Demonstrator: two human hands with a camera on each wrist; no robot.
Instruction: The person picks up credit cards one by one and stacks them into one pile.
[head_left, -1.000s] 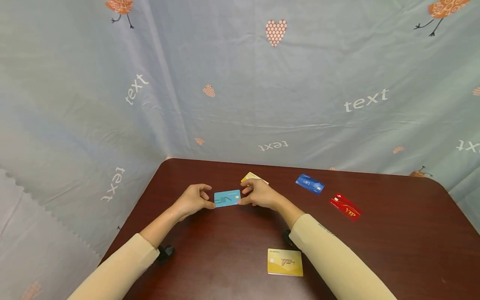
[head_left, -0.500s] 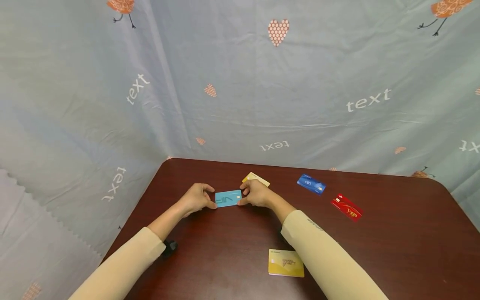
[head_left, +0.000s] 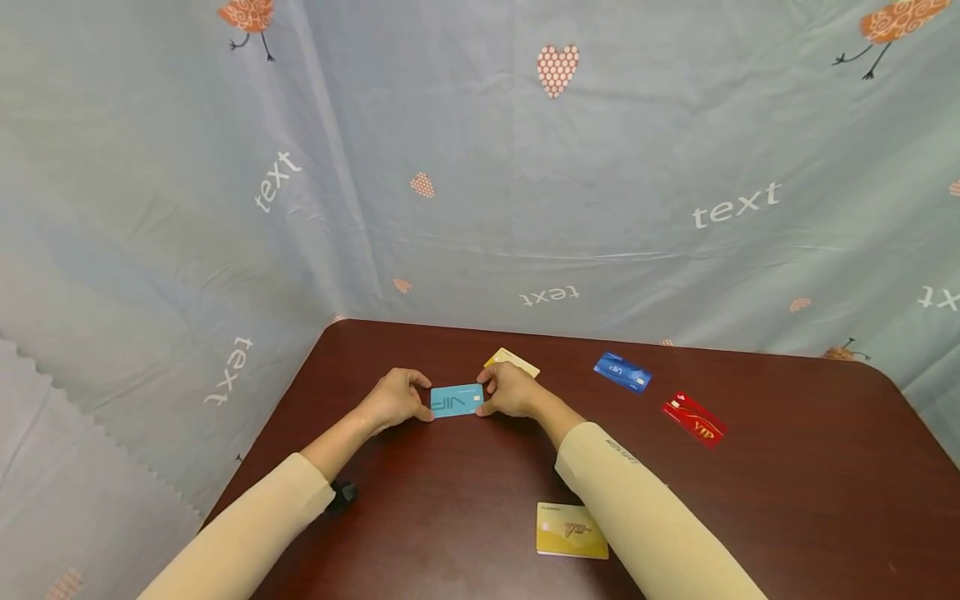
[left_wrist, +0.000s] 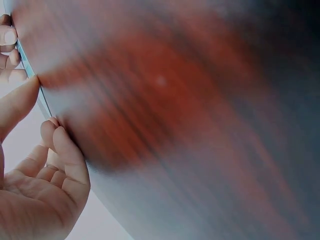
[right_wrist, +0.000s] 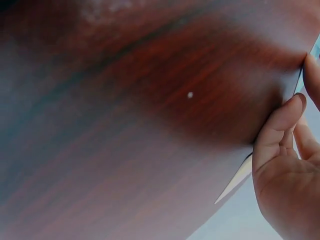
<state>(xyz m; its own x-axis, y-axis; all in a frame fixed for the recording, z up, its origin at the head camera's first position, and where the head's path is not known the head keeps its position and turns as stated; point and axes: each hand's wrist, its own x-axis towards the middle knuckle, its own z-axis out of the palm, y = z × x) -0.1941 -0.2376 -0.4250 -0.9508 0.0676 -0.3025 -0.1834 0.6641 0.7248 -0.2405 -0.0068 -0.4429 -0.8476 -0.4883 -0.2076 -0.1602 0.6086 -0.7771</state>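
Observation:
A light-blue VIP card (head_left: 457, 401) lies on the dark wooden table, its lettering upside down in the head view. My left hand (head_left: 393, 398) holds its left end, thumb at the near corner and fingertips at the far corner. On the opposite end, my right hand (head_left: 513, 390) does the same, thumb near and index finger far. From the left wrist view, only the thin edge of the card (left_wrist: 26, 62) shows between the fingertips. Just behind the right hand, a pale yellow card (head_left: 517, 362) is partly hidden by it.
A blue VIP card (head_left: 622, 372) and a red VIP card (head_left: 694, 418) lie tilted to the right. Nearer me, a gold card (head_left: 568, 531), seemingly stacked on another, sits beside my right sleeve. A patterned curtain (head_left: 465, 225) hangs behind the table (head_left: 450, 500).
Both hands stay at the ends of the light-blue card, which barely shifts. The right forearm has moved slightly inward, and the left sleeve a little forward. The other cards lie as before.

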